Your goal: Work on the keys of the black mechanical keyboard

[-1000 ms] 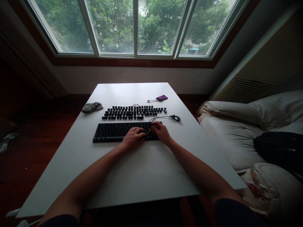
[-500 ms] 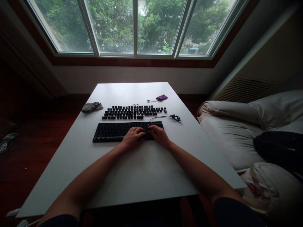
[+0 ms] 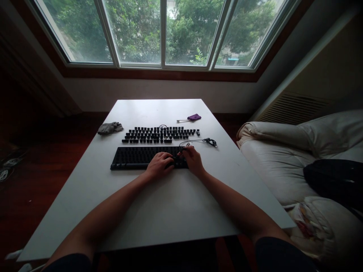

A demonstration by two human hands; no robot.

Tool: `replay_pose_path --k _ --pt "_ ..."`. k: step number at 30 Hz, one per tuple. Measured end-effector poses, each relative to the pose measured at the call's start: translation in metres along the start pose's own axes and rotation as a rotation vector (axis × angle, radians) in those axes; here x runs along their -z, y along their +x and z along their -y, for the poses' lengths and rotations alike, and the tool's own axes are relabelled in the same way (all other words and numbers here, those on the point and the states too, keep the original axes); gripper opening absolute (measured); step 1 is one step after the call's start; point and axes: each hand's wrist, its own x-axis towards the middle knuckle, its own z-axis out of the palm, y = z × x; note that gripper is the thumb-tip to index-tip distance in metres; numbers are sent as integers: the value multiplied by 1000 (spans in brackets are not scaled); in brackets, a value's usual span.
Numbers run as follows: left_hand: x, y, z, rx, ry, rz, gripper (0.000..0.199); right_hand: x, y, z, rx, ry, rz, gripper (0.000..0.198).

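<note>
A black keyboard (image 3: 133, 156) lies on the white table in front of me. My left hand (image 3: 160, 164) rests over its right half, fingers laid forward on the keys and slightly bent. Close beside it, my right hand (image 3: 193, 158) is closed in a pinch above the keyboard's right end. Thin pale prongs (image 3: 188, 144) stick up past its fingers, seemingly from a small tool whose body the hand hides. Behind the keyboard, many loose black keycaps (image 3: 159, 133) stand in rows. What lies under my fingertips is too small and dark to tell.
The white table (image 3: 159, 207) holds a grey cloth (image 3: 110, 128) at left, a purple pouch (image 3: 194, 117) with a thin pale stick beside it, and a coiled black cable (image 3: 210, 142). A pale sofa (image 3: 269, 162) stands to the right, with a window (image 3: 163, 34) ahead.
My right hand has lifted and turned slightly, shifting a little right, and pale prongs now show above its fingers. My left hand stays almost in place on the keyboard.
</note>
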Motion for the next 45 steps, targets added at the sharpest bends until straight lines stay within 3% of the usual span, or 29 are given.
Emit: replay_pose_path --k 8,14,28,32,36,45 --pt "0 2 -1 129 -65 -46 32 -11 -10 11 248 -123 111 15" --pt "-2 0 0 135 -141 -86 21 -12 -11 7 194 -95 88 18" --pt "-1 -1 -3 129 -383 -161 28 -13 -12 4 128 -169 41 19" --pt "-3 -2 -5 96 -358 -195 33 -13 -11 5 101 -138 53 20" --pt "-3 -2 -7 21 -321 -180 24 -13 -10 6 71 -86 48 20" --pt "-4 -3 -4 -122 -107 -171 25 -14 -8 1 72 -115 54 21"
